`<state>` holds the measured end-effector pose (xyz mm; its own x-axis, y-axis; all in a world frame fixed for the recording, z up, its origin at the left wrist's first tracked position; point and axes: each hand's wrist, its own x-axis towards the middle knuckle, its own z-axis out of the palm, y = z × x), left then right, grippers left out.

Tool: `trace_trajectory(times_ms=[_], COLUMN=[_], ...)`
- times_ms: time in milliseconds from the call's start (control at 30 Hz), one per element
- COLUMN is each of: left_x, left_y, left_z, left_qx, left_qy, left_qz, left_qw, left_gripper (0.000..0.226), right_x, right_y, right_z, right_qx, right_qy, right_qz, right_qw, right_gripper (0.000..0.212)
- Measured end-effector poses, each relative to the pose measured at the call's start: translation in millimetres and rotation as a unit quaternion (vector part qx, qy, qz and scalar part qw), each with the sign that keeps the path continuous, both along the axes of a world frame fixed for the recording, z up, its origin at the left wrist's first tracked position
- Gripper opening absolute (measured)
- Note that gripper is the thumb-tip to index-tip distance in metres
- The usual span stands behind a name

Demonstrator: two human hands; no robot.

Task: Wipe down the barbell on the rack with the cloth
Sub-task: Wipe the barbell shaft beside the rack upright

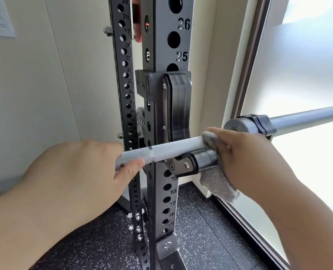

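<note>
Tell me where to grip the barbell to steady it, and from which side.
Probably the knurled shaft of the barbell, left of the rack hook, wrapped from the near side as the left hand does: the bar lies level, the knurling gives grip, and the right hand has the cloth beyond the hook.

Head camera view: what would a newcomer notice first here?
A silver barbell crosses the middle, resting on a black numbered rack. The left hand grips it at lower left; the right hand holds a grey cloth around it just right of the rack.
</note>
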<state>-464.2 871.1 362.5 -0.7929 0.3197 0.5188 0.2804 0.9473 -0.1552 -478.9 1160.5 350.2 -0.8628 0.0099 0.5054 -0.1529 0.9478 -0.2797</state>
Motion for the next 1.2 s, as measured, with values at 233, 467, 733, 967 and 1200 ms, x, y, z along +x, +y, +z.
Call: trace_trajectory(times_ms=[233, 467, 733, 967, 1200], left_x=[-19.4, -12.3, -3.1, -2.0, 0.1], left_y=[0.1, -0.5, -0.8, -0.1, -2.6], left_z=[23.1, -7.5, -21.3, -17.7, -17.2], left_qx=[0.018, -0.026, -0.031, -0.022, -0.005], left_qy=[-0.226, 0.037, 0.101, 0.096, 0.082], left_qz=[0.058, 0.036, 0.022, 0.023, 0.015], left_qw=[0.972, 0.998, 0.994, 0.995, 0.996], left_gripper=[0.081, 0.076, 0.066, 0.060, 0.055], right_x=[5.1, 11.7, 10.1, 10.3, 7.5], right_y=[9.8, 15.5, 8.2, -8.0, -15.7], right_z=[13.7, 3.2, 21.4, 37.2, 49.0], right_qx=[0.001, -0.016, 0.058, 0.092, 0.140], right_qy=[-0.026, -0.005, -0.040, -0.088, -0.125], right_qz=[0.019, 0.030, 0.030, 0.046, 0.020], right_qw=[0.999, 0.999, 0.997, 0.991, 0.982], right_gripper=[0.040, 0.040, 0.038, 0.036, 0.034])
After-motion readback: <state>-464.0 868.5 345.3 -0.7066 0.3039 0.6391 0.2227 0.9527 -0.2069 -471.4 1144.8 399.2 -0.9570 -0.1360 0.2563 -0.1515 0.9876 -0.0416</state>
